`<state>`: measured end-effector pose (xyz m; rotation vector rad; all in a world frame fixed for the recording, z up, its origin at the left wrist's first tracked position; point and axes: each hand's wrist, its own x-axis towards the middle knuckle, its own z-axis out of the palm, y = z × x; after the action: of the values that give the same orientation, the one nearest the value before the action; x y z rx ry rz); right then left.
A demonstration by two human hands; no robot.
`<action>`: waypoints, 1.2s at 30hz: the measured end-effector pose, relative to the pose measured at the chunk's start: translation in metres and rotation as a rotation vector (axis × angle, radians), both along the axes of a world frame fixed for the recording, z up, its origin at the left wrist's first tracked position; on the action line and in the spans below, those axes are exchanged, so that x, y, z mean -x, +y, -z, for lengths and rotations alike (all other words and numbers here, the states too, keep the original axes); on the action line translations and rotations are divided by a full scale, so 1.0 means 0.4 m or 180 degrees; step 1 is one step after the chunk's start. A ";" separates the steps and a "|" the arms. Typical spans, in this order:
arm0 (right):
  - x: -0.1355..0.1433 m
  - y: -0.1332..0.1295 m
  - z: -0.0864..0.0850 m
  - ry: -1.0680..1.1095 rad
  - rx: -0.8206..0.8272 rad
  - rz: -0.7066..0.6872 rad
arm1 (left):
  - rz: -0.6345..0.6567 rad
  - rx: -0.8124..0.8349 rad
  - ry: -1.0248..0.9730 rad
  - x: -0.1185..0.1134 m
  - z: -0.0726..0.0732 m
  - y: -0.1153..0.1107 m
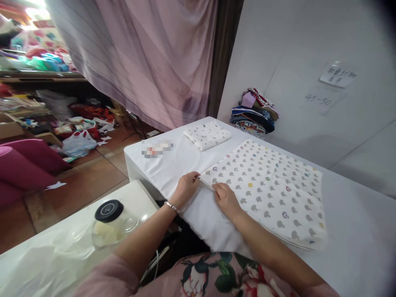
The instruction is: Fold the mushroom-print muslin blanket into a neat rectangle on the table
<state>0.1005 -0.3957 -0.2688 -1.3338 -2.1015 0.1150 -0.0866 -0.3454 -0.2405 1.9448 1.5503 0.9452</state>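
A white cloth (272,189) printed with grey and coloured mushroom-like shapes lies folded in flat layers on the white-covered table (349,214). My left hand (187,185) pinches its near left corner, just over the table's front edge. Closed on the same front edge, a little to the right, is my right hand (226,197). A short stretch of layered hem shows between the two hands. Farther back on the table sits a smaller folded white cloth (207,135) with a small dark print, touched by neither hand.
A pile of folded clothes (253,113) stands against the wall behind the table. To my left, a white surface (139,198) holds a glass jar with a black lid (109,211) and clear plastic (55,264). A pink curtain (161,62) hangs beyond the table.
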 end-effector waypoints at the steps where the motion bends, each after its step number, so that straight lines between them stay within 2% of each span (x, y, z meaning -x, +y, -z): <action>1: 0.000 -0.001 -0.002 -0.0009 0.0011 -0.0005 | 0.0028 0.0081 -0.0087 0.003 0.004 -0.005; 6: 0.002 -0.002 -0.010 -0.0023 0.0071 -0.0032 | 0.0562 0.0369 -0.0325 0.013 0.005 -0.014; 12: 0.000 0.000 -0.002 -0.0058 0.0017 -0.0019 | 0.0833 0.0495 -0.0260 0.021 -0.011 0.003; 17: 0.001 0.002 0.002 -0.0071 -0.0079 0.0033 | 0.0709 0.0210 0.0211 0.015 -0.022 0.012; 24: 0.009 -0.010 -0.011 -0.0355 -0.0051 -0.0047 | 0.0042 -0.0371 0.1563 0.000 -0.034 -0.013; 30: 0.038 -0.022 -0.022 -0.0659 -0.0146 -0.0114 | -0.0047 -0.0460 0.1744 0.018 -0.027 -0.021; 36: 0.067 -0.014 -0.017 -0.1034 -0.0132 -0.0103 | 0.0252 -0.0417 0.1989 0.029 -0.024 -0.014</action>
<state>0.0738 -0.4011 -0.2620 -1.3676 -2.3794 -0.1411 -0.0982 -0.3509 -0.2310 2.5341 1.7381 0.4235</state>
